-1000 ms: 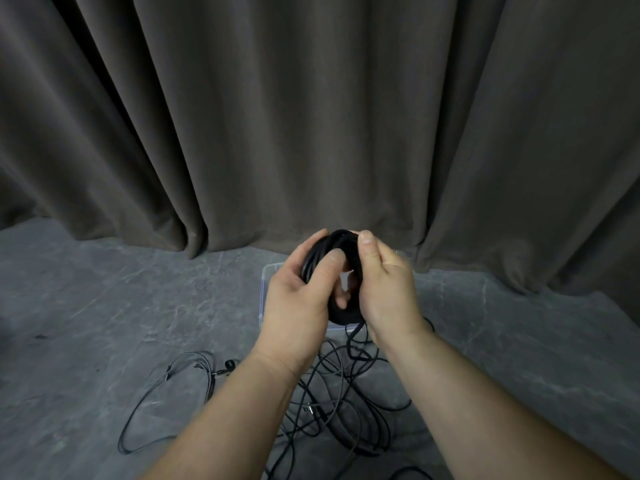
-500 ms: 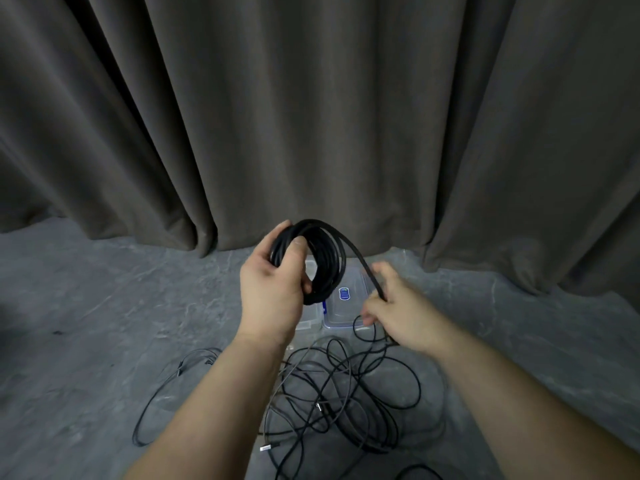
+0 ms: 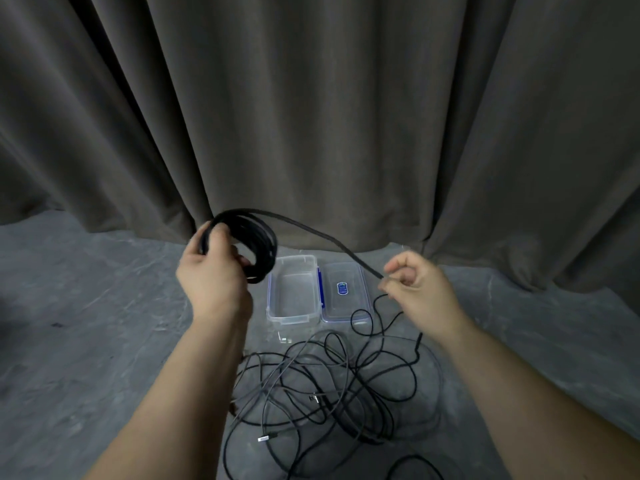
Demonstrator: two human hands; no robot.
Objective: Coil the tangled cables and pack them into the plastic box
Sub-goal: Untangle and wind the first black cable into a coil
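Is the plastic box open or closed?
Open. The clear plastic box sits on the floor with no lid on it, and you can see its bare bottom. Its lid lies flat right beside it.

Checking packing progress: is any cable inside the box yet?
No, the clear box sits empty while the left hand holds the coil above it.

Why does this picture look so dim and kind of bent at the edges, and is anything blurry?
Head view: the lighting is low and soft, without harsh shadows or glare; the curtain folds bow outward, typical of a wide-angle lens; the coil gripped by the left hand looks slightly smeared, as does the right hand pinching the strand; the plastic box and tangled cables on the floor look sharper.
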